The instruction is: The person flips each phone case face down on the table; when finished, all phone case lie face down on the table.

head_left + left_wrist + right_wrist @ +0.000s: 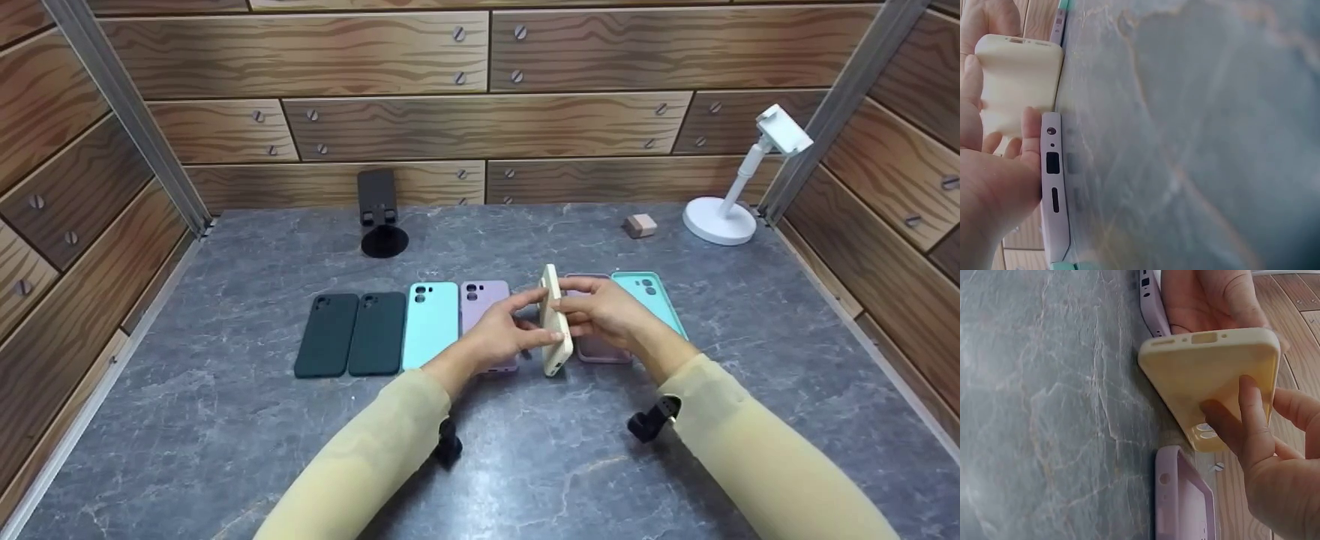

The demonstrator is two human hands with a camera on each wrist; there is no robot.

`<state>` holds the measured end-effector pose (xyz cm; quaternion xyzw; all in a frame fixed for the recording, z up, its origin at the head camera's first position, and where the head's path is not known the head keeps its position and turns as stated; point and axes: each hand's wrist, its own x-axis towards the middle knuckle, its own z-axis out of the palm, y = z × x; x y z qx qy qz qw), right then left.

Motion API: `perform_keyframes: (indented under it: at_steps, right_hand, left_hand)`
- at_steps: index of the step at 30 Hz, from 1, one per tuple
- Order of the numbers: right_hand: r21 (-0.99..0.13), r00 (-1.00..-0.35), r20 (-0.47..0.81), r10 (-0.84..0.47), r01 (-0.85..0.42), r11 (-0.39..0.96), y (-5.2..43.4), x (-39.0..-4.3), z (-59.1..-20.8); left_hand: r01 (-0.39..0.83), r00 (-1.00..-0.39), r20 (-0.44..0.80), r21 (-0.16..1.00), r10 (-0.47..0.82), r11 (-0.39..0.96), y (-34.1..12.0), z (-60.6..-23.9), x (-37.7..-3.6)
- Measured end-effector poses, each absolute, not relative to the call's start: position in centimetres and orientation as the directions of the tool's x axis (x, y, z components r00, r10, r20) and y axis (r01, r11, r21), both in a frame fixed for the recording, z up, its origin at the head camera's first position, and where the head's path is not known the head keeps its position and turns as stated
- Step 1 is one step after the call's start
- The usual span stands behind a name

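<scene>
We hold a cream phone case [553, 322] between both hands, raised on edge above the middle of the table [225, 450], in the gap in the row of cases. Our left hand [501, 335] pinches it from one side, thumb and fingertips curled against its face; our right hand [607, 309] grips the other side, and the right wrist view shows a finger [1252, 410] pressed across its back near the camera cut-out. Held upright like this, both faces are open to inspection and the soft shell keeps its shape, as we judge it.

The other cases lie flat in a line running across the table: two dark green cases [351, 334] toward the left edge, a light blue case [431, 324] beside them, then a lilac case [484, 300] partly under our left hand. A second lilac case [600, 349] lies under our right hand, and a teal case [651, 294] at the right end.

Along the far edge stand a black phone stand [381, 214], a small wooden block [640, 225] and a white stand [731, 202] in the far right corner.
</scene>
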<state>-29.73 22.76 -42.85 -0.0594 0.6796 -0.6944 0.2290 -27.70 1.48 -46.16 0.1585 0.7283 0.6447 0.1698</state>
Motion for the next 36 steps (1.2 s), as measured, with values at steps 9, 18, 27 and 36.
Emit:
perform_keyframes:
  at_steps: [9, 18, 27, 36]
  right_hand:
    - [-0.97, -0.896, -0.213, -0.389, 0.243, -0.028, 23.4, -29.4, -42.3]
    - [-0.962, -0.907, -0.189, -0.376, 0.247, -0.115, 23.9, -29.2, -41.9]
    - [-0.955, -0.917, -0.173, -0.36, 0.245, -0.164, 24.2, -29.4, -41.7]
    - [-0.953, -0.913, -0.177, -0.368, 0.253, -0.169, 24.2, -29.5, -41.8]
  left_hand:
    - [0.12, -0.919, 0.04, 0.976, 0.392, 0.184, 2.2, -45.9, -27.6]
    - [0.141, -0.943, 0.064, 0.966, 0.327, 0.216, 2.4, -44.8, -27.5]
    - [0.11, -0.946, 0.032, 0.967, 0.322, 0.229, 1.8, -44.9, -27.7]
    - [0.073, -0.946, 0.018, 0.985, 0.324, 0.157, 1.8, -44.8, -27.8]
